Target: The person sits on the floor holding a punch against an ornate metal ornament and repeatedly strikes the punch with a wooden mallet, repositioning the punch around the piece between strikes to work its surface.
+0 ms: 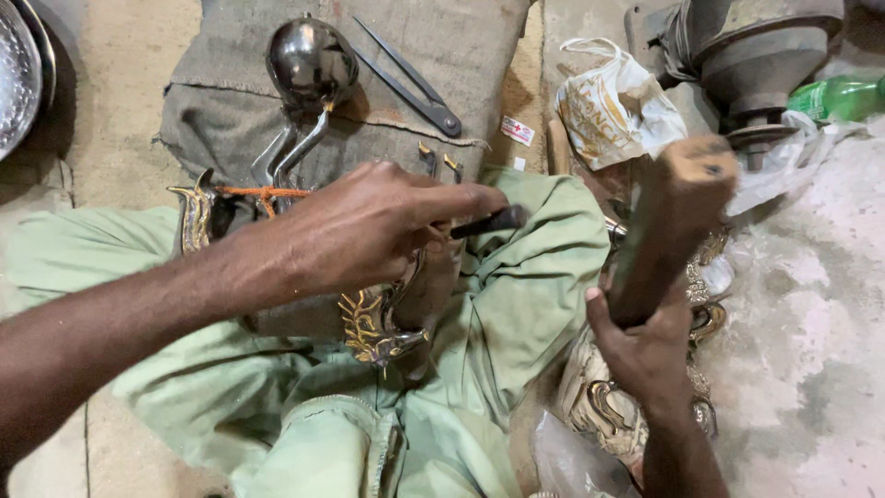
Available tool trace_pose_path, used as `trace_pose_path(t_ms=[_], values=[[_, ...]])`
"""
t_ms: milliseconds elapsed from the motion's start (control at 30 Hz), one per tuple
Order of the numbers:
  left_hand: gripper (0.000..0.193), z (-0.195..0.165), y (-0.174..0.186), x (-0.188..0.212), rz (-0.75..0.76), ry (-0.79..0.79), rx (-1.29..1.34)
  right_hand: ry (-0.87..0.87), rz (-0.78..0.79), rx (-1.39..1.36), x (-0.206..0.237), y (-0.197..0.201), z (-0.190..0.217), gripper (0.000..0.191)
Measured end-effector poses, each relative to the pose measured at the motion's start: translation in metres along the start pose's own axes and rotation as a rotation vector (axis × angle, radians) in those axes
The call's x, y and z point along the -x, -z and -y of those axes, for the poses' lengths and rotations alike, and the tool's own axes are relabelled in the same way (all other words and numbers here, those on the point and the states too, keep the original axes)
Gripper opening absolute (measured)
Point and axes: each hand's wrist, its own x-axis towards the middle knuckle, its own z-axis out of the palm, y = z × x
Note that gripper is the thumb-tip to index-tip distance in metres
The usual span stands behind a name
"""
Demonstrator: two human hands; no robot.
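— Right, what are the hands closed on?

— Left hand (369, 231) is clamped around a thin dark punch (489, 222), its tip aimed down at the brass ornamental piece (373, 327) lying across the lap on green cloth (516, 304). Right hand (645, 346) is wrapped tight on the lower end of a wooden mallet (673, 221), raised and blurred.

— So which step is this?

— Chasing the metal, I'd judge: punch set, mallet up. A blow would need to land squarely on the punch's head, clear of the fingers.

— And around them?

— Burlap sack (415, 101) ahead, carrying a shiny metal vessel (312, 60) and dark dividers (406, 83); a plastic bag (613, 106) sits to the right.
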Motion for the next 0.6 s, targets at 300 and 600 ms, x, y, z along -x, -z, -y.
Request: trace_pose_path(t_ms=[300, 600], values=[[0.072, -0.005, 0.024, -0.029, 0.400, -0.062, -0.132, -0.069, -0.170, -0.009, 0.072, -0.060, -0.013, 0.051], [0.060, -0.016, 0.033, -0.040, 0.679, -0.112, -0.276, -0.291, -0.359, -0.763, 0.099, -0.109, 0.006, 0.049]])
